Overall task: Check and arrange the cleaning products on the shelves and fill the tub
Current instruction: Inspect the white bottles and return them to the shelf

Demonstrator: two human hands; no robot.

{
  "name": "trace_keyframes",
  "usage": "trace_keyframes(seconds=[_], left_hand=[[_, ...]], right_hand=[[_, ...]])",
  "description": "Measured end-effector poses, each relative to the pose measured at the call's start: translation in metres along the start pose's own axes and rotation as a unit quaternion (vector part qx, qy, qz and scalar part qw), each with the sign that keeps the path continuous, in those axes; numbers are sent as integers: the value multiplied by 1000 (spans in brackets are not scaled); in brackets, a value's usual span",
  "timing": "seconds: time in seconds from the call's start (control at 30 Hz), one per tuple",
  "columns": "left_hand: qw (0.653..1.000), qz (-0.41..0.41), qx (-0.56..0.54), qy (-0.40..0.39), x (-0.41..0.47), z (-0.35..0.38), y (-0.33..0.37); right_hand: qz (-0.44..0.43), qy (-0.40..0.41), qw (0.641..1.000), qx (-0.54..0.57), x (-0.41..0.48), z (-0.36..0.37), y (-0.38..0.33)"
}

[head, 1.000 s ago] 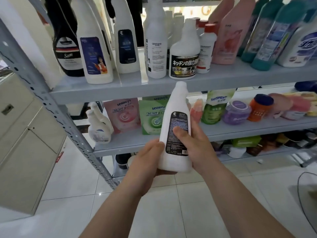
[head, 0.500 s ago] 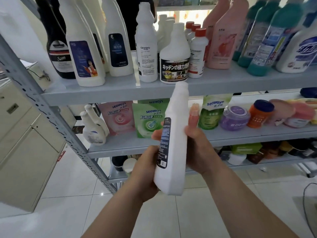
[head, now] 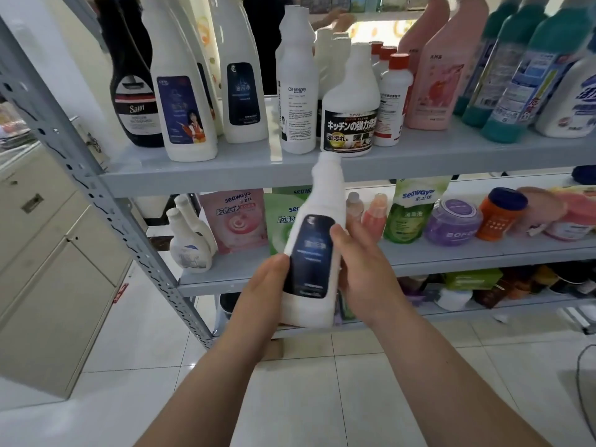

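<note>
You hold the bottle (head: 311,253) in both grips, in front of the middle shelf (head: 451,257) and just under the front edge of the top shelf (head: 225,179). Its neck tips up and a little right, and its dark label faces you. Your left grip (head: 258,291) wraps the lower left side with the thumb at the label's edge. Your right grip (head: 364,269) clasps the right side with the thumb lying on the label.

By my reading you are at the checking step for this one bottle, early to midway in the job. The top shelf already carries upright bottles in rows. Near its front edge a gap shows between a twin bottle (head: 245,91) with the same label and the Oil enemy bottle (head: 296,91), and that is likely where yours belongs. On the middle shelf the pouches (head: 240,221) stand and the jars (head: 453,221) sit, but things toward its right end lie tumbled. The bottom shelf (head: 483,310) looks jumbled and not yet sorted. No tub is in view, so I take the filling as not yet done.

The shelves are smooth grey metal on a perforated post (head: 80,162). The floor (head: 322,382) is glossy white tile. A beige cabinet (head: 48,269) stands to the left, and a dark cable (head: 580,382) curls on the floor at the right.
</note>
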State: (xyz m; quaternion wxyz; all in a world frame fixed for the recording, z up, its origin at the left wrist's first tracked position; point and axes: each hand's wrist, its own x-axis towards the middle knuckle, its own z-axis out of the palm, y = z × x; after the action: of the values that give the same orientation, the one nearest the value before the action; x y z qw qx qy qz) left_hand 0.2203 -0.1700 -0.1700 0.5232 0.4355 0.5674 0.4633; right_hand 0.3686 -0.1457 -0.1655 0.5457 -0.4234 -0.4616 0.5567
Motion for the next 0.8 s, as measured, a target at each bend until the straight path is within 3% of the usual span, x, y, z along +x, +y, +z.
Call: trace_keyframes(seconds=[0.07, 0.17, 0.23, 0.27, 0.37, 0.47, 0.53, 0.7, 0.8], left_hand=[[979, -92, -175, -40, 2, -8, -2], [898, -181, -335, -221, 4, -25, -10], [833, -168, -413, -328, 9, -38, -21], [826, -158, -420, -342, 11, -43, -25], [844, -189, -402, -301, 16, -49, -28], [925, -144, -324, -137, 17, -59, -16], [965, -70, -239, -86, 18, -70, -10], [987, 73, -98, -104, 3, -92, -4], [980, 154, 22, -122, -4, -103, -5]], right_hand=[[-4, -14, 1000, 10, 1, 3, 1], [-31, -57, 998, -16, 1, 15, -1], [-40, -70, 996, -25, 0, 24, -1], [-39, -69, 996, -30, 1, 30, -1], [-33, -66, 996, -53, 2, 44, 3], [-4, -86, 994, -68, 4, 56, 10], [30, -72, 992, -104, 6, 68, 16], [69, 20, 986, -151, 18, 97, 30], [150, 73, 986, -6, 26, 109, 35]])
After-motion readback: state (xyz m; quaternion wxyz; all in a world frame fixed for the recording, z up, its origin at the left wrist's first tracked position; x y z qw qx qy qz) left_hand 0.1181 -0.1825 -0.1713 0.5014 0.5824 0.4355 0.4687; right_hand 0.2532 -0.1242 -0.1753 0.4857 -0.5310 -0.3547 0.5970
